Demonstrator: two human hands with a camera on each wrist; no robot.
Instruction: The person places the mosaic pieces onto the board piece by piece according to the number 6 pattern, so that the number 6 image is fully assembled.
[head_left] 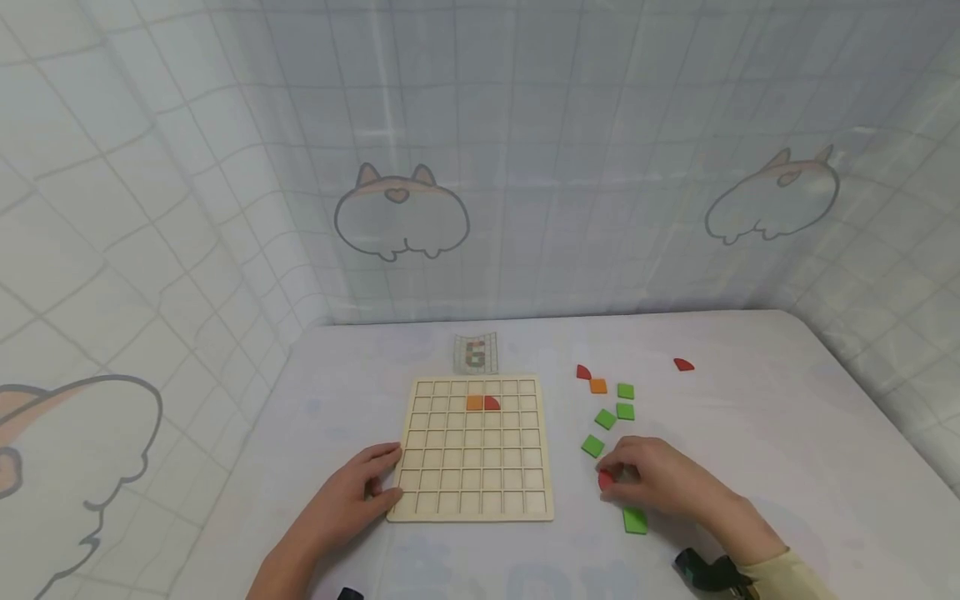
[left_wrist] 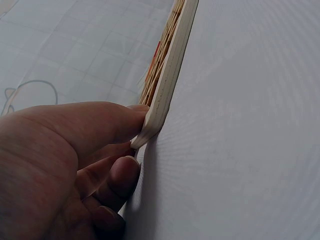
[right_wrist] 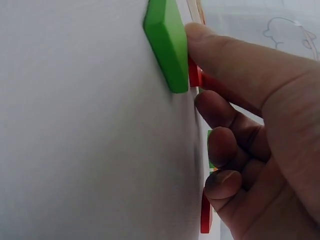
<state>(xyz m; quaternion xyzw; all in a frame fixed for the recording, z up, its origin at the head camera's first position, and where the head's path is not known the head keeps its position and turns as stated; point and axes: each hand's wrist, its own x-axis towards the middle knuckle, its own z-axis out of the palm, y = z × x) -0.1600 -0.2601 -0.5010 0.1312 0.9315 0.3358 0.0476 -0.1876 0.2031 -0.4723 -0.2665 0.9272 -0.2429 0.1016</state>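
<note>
On the board we have an orange square and red wedge placed, our left hand loose against its edge; right of it our right hand pinches a red piece — other tiles lie unplaced.

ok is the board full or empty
Mostly empty: only an orange square and a red piece sit in the board, side by side; the rest of it looks bare.
</note>
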